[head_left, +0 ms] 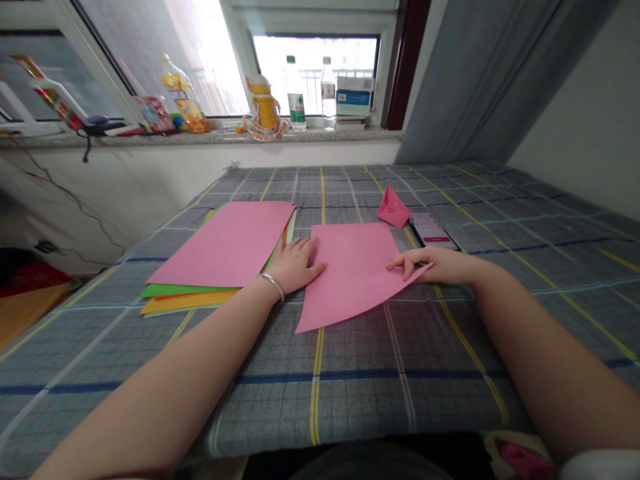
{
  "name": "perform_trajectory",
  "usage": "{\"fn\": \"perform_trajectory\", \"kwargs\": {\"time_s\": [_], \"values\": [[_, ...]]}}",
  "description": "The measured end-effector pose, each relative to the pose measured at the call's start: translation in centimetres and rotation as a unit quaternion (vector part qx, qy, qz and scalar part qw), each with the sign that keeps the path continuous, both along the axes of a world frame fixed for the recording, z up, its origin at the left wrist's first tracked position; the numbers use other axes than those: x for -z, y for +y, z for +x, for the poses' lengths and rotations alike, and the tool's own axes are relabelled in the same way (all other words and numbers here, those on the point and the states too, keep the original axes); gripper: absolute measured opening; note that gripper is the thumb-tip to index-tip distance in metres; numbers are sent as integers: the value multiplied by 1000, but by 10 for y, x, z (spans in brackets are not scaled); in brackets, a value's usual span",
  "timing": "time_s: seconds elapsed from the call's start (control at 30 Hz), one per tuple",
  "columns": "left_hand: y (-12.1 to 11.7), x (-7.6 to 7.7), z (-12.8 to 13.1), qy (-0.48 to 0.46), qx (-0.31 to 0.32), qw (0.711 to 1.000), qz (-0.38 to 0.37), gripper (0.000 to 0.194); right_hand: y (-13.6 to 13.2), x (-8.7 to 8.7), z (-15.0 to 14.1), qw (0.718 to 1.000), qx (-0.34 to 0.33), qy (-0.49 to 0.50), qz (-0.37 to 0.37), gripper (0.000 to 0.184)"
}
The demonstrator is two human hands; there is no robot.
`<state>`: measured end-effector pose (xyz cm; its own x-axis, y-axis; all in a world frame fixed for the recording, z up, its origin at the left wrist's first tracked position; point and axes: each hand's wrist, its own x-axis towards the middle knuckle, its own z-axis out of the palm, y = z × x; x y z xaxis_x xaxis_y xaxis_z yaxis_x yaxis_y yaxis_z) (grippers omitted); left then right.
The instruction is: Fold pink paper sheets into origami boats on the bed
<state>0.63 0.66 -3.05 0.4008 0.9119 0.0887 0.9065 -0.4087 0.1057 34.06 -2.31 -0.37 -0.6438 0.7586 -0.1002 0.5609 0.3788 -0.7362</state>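
A single sheet of pink paper (pixel 350 267) lies in front of me, its near right corner lifted a little off the cloth. My right hand (pixel 427 263) pinches the sheet at its right edge, fingers on top and the thumb hidden. Fingers stretched out, my left hand (pixel 296 263) rests flat at the sheet's left edge, with the thumb on the pink paper. Beside that hand is a stack of coloured paper (pixel 225 247), pink on top, with green and orange edges showing below. A folded pink paper piece (pixel 393 208) stands past the sheet's far right corner.
A phone (pixel 433 232) with a lit screen lies just beyond my right hand. Checked grey cloth (pixel 270 393) covers the table. On the windowsill (pixel 320 135) stand bottles, a yellow cup (pixel 265 107) and boxes (pixel 354 97). A grey curtain (pixel 475 80) hangs at the right.
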Motion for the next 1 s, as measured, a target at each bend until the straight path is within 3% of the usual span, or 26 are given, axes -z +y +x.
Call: {"fn": "perform_trajectory", "kwargs": {"time_s": [0.23,0.33,0.43,0.5,0.57,0.7,0.83,0.9,1.0], "values": [[2,-2,6,-84,-32,996,-7,72,-2,-4,-4,998,38,-1,-40,23],[4,0,7,-186,-46,981,-29,75,-1,-2,-5,995,81,15,-54,32],[7,3,8,-377,-37,922,-83,83,2,3,-5,988,123,56,-69,33],[10,6,9,-504,-35,854,-124,73,4,6,-5,981,158,83,-80,34],[11,6,10,-574,-39,807,-135,56,5,8,-7,973,186,106,-90,36],[14,5,11,-607,-50,783,-125,44,8,13,-13,965,241,92,-51,34],[16,4,12,-646,-95,738,-168,63,13,19,-20,955,294,34,14,32],[16,3,14,-640,-123,739,-173,58,14,22,-24,947,316,-18,48,32],[12,1,18,-603,-152,766,-165,53,16,21,-30,927,347,-103,98,31]]}}
